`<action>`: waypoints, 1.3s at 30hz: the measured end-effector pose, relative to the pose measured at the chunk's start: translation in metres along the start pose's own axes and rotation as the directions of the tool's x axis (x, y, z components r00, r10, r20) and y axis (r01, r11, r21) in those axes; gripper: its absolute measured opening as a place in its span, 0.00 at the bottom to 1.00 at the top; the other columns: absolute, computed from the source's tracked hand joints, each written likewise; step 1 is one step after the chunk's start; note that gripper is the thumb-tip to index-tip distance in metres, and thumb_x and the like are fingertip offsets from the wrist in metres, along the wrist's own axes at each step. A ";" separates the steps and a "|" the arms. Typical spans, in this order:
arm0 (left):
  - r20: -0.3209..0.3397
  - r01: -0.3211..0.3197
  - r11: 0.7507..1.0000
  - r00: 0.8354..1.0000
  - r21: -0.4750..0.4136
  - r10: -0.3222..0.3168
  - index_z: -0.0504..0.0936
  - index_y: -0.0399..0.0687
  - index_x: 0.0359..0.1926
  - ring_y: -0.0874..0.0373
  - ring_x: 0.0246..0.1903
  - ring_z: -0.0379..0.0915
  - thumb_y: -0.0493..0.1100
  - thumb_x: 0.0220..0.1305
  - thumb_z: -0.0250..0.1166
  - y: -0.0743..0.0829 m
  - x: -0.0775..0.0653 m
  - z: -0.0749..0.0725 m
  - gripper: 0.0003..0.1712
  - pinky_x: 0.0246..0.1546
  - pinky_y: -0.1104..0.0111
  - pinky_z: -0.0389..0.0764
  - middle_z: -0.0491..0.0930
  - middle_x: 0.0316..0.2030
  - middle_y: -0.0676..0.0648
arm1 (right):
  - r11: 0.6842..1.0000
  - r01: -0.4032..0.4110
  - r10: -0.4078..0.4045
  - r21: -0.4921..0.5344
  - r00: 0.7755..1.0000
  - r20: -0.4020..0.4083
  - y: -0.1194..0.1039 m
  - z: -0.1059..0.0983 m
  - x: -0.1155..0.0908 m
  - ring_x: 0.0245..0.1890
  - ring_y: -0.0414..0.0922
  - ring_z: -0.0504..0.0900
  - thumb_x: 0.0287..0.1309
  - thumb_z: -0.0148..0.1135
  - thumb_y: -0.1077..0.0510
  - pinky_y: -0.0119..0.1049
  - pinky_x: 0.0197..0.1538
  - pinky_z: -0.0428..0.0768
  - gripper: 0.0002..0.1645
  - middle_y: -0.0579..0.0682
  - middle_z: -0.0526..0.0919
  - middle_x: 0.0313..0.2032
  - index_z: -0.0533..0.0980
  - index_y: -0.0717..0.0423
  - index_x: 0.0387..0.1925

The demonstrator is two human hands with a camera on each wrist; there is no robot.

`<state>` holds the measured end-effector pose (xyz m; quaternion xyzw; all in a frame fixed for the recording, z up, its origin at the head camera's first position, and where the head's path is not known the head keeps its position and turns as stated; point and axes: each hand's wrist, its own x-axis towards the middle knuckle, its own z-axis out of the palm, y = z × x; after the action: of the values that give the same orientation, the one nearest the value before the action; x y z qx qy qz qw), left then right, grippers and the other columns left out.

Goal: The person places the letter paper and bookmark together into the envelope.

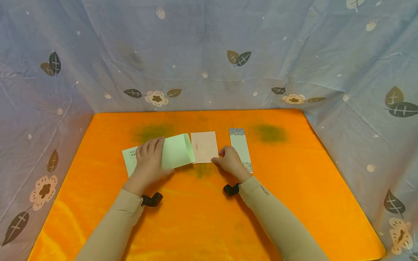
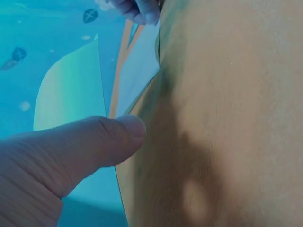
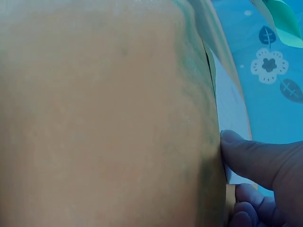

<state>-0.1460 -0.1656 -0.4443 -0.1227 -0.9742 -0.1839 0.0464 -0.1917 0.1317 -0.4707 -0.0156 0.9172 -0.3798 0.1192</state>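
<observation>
A pale green envelope (image 1: 177, 151) lies tilted at the left, its right end gaping. My left hand (image 1: 149, 159) grips it across its width, fingers over the far side and thumb by the near edge; the left wrist view shows that thumb (image 2: 104, 142) in front of the envelope (image 2: 71, 90). Just right of the envelope's mouth is a pale pink sheet of paper (image 1: 205, 146). My right hand (image 1: 231, 161) pinches its near right corner. In the right wrist view the thumb (image 3: 251, 156) presses on the sheet (image 3: 232, 106), with the other fingers curled below.
A long pale strip (image 1: 240, 145) with speckled dark ends lies right of the sheet, partly behind my right hand. The orange cloth-covered table (image 1: 196, 217) has darker green patches near its back. Patterned blue-grey curtains (image 1: 202, 54) enclose the back and sides.
</observation>
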 end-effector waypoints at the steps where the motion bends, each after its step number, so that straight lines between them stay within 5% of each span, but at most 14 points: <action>1: -0.002 0.002 1.000 1.000 0.000 -0.002 0.46 0.40 0.75 0.34 0.67 0.42 0.57 0.39 0.81 -0.001 0.000 0.000 0.71 0.63 0.40 0.39 0.51 0.69 0.35 | 1.000 0.002 -0.002 -0.004 1.000 0.002 0.000 0.000 0.000 0.29 0.49 0.66 0.53 0.73 0.50 0.40 0.33 0.66 0.22 0.55 0.69 0.33 0.71 0.60 0.37; 18: -0.013 0.006 1.000 1.000 -0.015 -0.006 0.44 0.40 0.76 0.34 0.68 0.38 0.55 0.41 0.80 -0.006 -0.002 -0.001 0.71 0.63 0.39 0.38 0.49 0.70 0.35 | 0.998 0.066 -0.067 -0.018 0.998 -0.006 0.001 0.006 0.001 0.24 0.48 0.67 0.58 0.69 0.51 0.38 0.30 0.65 0.18 0.53 0.70 0.25 0.70 0.57 0.30; 32: -0.018 0.004 1.000 1.000 -0.012 -0.004 0.45 0.40 0.75 0.34 0.68 0.39 0.56 0.41 0.80 -0.005 -0.006 0.003 0.70 0.63 0.39 0.40 0.50 0.70 0.35 | 0.992 0.102 -0.095 0.070 0.991 -0.098 0.004 0.001 -0.003 0.30 0.47 0.74 0.62 0.64 0.52 0.40 0.37 0.74 0.14 0.49 0.78 0.32 0.77 0.56 0.44; 39: -0.025 -0.008 1.000 1.000 -0.015 0.007 0.45 0.40 0.75 0.34 0.68 0.40 0.56 0.41 0.80 -0.004 -0.006 0.004 0.70 0.63 0.39 0.40 0.50 0.70 0.35 | 0.982 0.133 -0.115 0.135 0.984 -0.136 0.013 -0.010 -0.002 0.23 0.47 0.75 0.64 0.61 0.49 0.38 0.26 0.76 0.12 0.49 0.81 0.30 0.78 0.52 0.42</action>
<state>-0.1417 -0.1692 -0.4506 -0.1244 -0.9716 -0.1925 0.0583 -0.1913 0.1482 -0.4724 -0.0399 0.8904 -0.4518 0.0374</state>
